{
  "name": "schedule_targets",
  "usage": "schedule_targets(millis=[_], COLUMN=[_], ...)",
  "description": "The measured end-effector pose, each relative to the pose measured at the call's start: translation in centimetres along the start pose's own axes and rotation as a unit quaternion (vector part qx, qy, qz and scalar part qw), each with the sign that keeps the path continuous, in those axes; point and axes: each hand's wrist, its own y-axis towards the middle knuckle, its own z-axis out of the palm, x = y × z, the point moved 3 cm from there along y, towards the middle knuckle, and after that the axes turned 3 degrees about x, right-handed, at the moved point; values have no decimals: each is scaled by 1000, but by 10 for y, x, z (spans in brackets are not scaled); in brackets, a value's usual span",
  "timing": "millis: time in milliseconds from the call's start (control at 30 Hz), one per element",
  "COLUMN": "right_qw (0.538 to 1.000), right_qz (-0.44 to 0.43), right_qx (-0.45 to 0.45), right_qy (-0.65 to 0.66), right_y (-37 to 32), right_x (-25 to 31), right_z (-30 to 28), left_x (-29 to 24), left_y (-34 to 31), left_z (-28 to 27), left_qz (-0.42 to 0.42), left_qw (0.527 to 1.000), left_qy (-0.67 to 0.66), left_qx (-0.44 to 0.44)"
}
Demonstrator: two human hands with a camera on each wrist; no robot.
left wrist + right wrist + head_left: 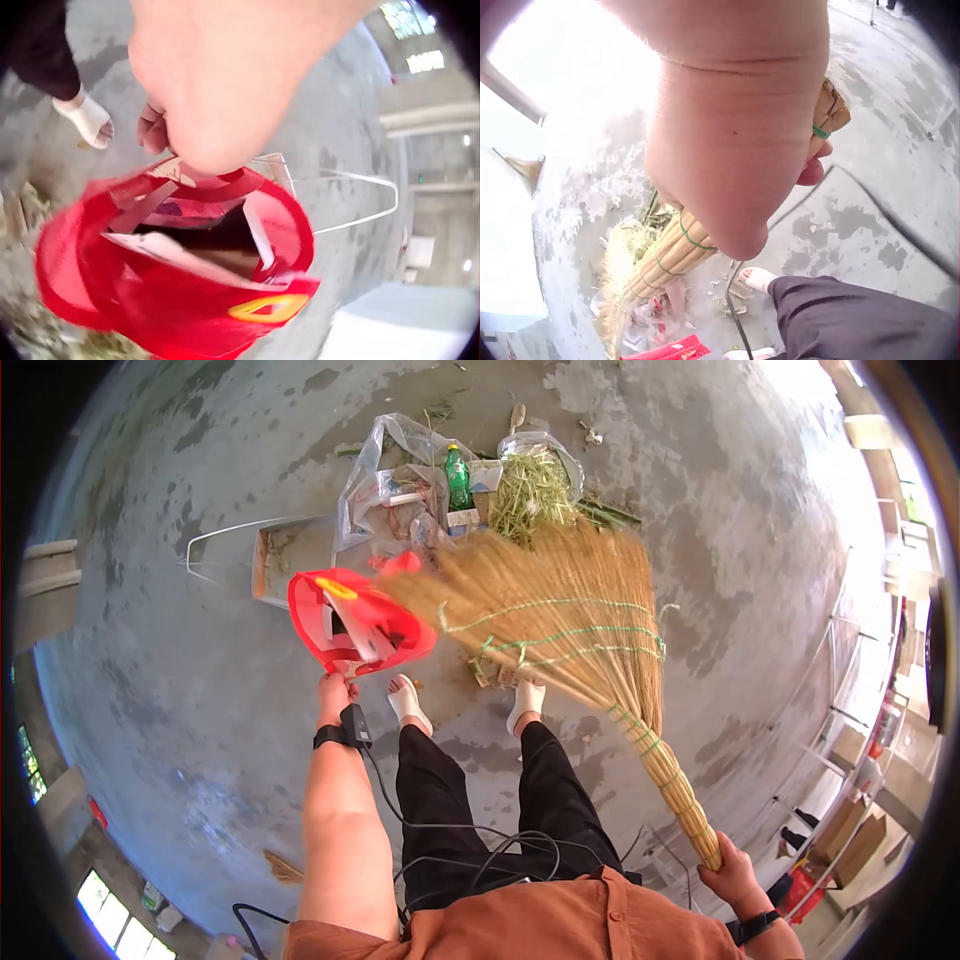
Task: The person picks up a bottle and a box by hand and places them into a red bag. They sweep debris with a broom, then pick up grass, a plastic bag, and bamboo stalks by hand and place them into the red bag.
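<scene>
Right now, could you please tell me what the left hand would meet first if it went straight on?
Beyond the red bag in its grip, the left hand would probably meet the wire-handled tray first, though depth is unclear and it might pass above.

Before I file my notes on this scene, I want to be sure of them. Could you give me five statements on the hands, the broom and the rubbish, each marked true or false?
1. The right hand grips the broom by its handle. True.
2. The left hand holds the green bottle. False: it holds the red bag.
3. The red bag's mouth is open. True.
4. In the head view, the grass is left of the bottle. False: it is to the right.
5. The person wears black boots. False: the footwear is white and open-toed.
</scene>
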Motion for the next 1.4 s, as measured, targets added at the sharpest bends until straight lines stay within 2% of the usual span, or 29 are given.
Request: schedule_targets(millis=[67, 133, 167, 233, 267, 300, 333, 367, 400, 467, 533, 600, 667, 733, 833, 933, 1033, 1100, 1133, 1200, 1267, 1400], right_qw=[1000, 999, 999, 988, 988, 979, 967, 967, 969, 969, 975, 980, 981, 979, 983, 983, 989, 996, 996, 997, 996, 991], right_qz=[5, 35, 34, 120, 119, 155, 192, 191, 175, 159, 136, 97, 63, 54, 32, -23, -16, -17, -13, 48, 32, 14], right_qx=[-6, -17, -18, 9, 4, 19, 35, 32, 23, 13, -31, -71, -115, -138, -155, -176, -145, -65, -66, 44, 78, 85], right_qy=[12, 31, 27, 101, 100, 132, 164, 164, 174, 186, 171, 157, 139, 137, 98, 38, 10, -65, -64, -38, -3, 102], right_y=[3, 11, 17, 26, 29, 35, 39, 42, 47, 63, 85, 112, 146, 193, 279, 374, 441, 474, 469, 446, 408, 349], right_x=[4, 6, 7, 8, 16, 34, 45, 50, 53, 59, 66, 72, 80, 93, 138, 186, 240, 255, 261, 266, 262, 235], right_z=[4, 12, 16, 22, 21, 18, 15, 15, 18, 19, 12, 5, -4, -20, -54, -85, -111, -106, -100, -74, -44, 12], left_x=[16, 21, 21, 18, 14, 6, -3, -12, -12, 0, 9, 10, -5, -11, -9, -17, -7, -9, -10, -10, -10, -15], left_y=[9, 2, -1, -5, -6, -14, -25, -36, -39, -29, -1, 8, -13, -17, -8, -23, -7, -7, -5, 1, 4, 6], left_z=[-8, 1, 2, 3, 4, 5, 4, 4, -1, -25, -46, -62, -61, -64, -76, -76, -93, -98, -98, -98, -98, -88], left_qz=[-20, 15, 5, 18, 33, 35, 74, 113, 115, 23, 35, 51, 62, 117, 141, 124, 105, 108, 111, 105, 100, 92], left_qw=[998, 995, 995, 993, 992, 991, 989, 984, 984, 987, 991, 998, 995, 988, 981, 984, 982, 980, 979, 977, 974, 973], left_qy=[-53, -93, -93, -100, -105, -108, -111, -114, -115, 143, 100, 34, 72, 99, 129, 116, 157, 165, 172, 186, 198, 206], left_qx=[-7, 45, 46, 55, 63, 66, 69, 72, 75, 70, 78, 5, 8, 22, 20, 44, -4, -5, -5, -20, -36, -41])
